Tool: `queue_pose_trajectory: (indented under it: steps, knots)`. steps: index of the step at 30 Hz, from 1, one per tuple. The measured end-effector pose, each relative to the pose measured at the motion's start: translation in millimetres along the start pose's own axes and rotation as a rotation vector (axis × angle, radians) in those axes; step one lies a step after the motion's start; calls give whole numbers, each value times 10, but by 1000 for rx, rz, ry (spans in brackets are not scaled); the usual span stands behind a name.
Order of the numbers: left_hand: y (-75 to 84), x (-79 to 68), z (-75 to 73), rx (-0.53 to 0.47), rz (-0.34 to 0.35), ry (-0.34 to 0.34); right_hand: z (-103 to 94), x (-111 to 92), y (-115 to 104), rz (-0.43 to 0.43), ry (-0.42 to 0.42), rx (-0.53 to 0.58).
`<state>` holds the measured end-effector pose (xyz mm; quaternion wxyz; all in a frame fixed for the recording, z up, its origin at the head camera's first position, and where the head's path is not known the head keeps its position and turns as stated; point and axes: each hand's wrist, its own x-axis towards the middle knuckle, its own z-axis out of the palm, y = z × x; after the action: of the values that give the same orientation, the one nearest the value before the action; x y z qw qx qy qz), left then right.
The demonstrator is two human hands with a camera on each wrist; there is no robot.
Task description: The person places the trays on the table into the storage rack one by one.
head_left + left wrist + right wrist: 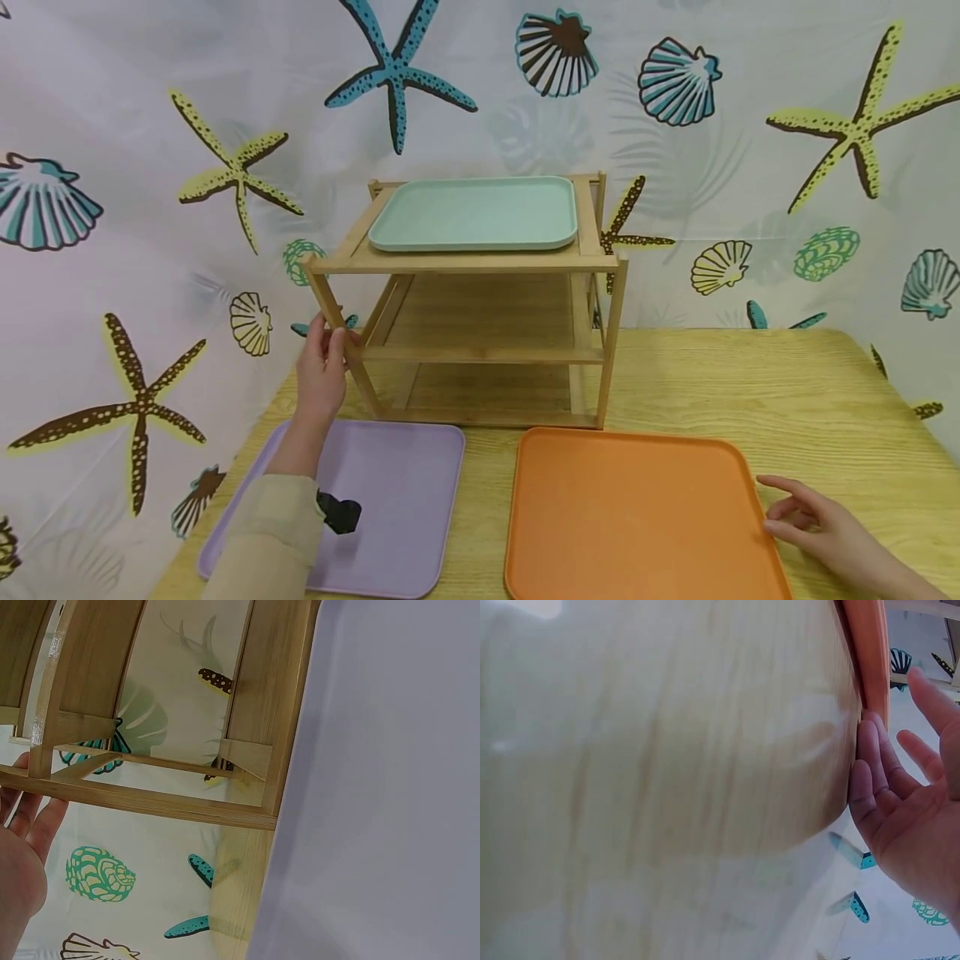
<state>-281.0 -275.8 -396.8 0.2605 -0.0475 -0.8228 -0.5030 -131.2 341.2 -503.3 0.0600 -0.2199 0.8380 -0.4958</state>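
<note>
A pale cloth (510, 137) printed with starfish and shells hangs behind the back edge of the worktop (720, 392) and down along its sides. The worktop has a light wood grain, and its far right corner is rounded.

A wooden rack (465, 262) with three levels stands left of the middle, towards the worktop's back edge. In front of it, nearer the worktop's front, lies an orange tray (637, 508), its near end cut off by the head view. A purple tray (397, 500) lies to its left, along the worktop's left edge, with a strip of wood showing between the two. A pale green tray (480, 212) lies flat on the rack's top level.

A cream sleeve (273, 517) crosses over the purple tray. The left hand (322, 371) grips the rack's front left post, fingers curled round it, at about the middle level. The right hand (817, 525) is at the orange tray's right edge, fingers loosely bent and thumb apart from them; whether the fingertips touch the rim cannot be told. A small black piece (341, 512) shows beside the sleeve's cuff.
</note>
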Motion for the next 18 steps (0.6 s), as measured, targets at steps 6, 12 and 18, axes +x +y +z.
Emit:
queue_pose_trajectory:
  steps: [6, 12, 18]
  knots:
    - [14, -5, 6, 23, -10, 2, 50, 32, -46, 56, 11, -34]
    - [50, -13, -12, -4, -11, 0, 103, 63, -84, 136, 8, -81]
    - [18, -14, -11, -12, -16, 4, 94, 97, -120, 217, -10, 28]
